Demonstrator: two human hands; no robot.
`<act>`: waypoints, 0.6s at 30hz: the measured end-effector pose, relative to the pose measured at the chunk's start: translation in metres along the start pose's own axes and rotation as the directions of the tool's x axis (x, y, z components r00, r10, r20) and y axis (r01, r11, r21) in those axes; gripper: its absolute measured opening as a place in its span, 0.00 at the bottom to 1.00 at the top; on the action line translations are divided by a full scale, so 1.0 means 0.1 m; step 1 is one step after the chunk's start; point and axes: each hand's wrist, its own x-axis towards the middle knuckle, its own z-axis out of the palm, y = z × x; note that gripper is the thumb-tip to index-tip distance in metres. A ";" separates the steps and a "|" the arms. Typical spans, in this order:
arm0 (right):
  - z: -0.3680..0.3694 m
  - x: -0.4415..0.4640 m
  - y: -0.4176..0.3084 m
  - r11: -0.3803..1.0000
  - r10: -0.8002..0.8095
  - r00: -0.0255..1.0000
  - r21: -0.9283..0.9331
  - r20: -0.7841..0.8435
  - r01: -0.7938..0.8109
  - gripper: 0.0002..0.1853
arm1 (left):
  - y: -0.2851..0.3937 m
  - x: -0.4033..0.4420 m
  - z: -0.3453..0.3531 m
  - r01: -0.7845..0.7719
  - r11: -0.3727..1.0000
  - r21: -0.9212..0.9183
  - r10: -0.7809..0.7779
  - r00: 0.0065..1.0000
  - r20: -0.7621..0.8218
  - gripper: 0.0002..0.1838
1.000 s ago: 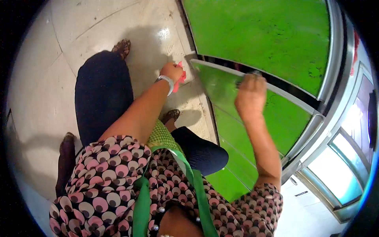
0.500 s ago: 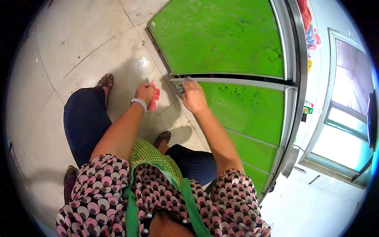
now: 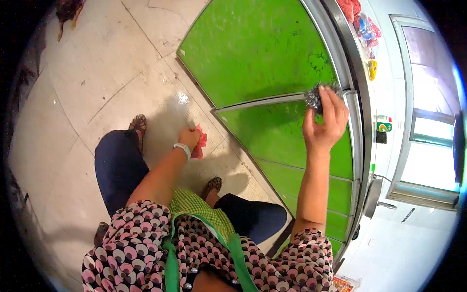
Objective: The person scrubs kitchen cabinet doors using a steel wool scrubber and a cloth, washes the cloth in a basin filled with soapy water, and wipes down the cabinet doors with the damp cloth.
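Observation:
My right hand grips a steel wool scrubber between thumb and fingers, near the upper edge of a green cabinet door. Beside it is the neighbouring green door, which carries dark smudges and scratches. Whether the scrubber touches the door surface I cannot tell. Lower and to the left, my left hand is closed around a crumpled red cloth, held above the tiled floor.
Pale floor tiles with a wet patch lie left of the cabinet. Along the counter's edge are a yellow item, a green-and-white package and a metal pan. A window is at the right.
My right hand has moved with the scrubber from the doors' lower end up along the gap toward the counter edge. My left hand still holds the red cloth; the view has shifted slightly.

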 end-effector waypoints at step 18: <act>1.81 -0.29 -0.13 0.700 -0.360 0.519 -0.143 0.775 0.699 0.25 | 0.37 -0.39 0.07 0.058 0.948 -0.312 -0.055 0.998 0.021 0.10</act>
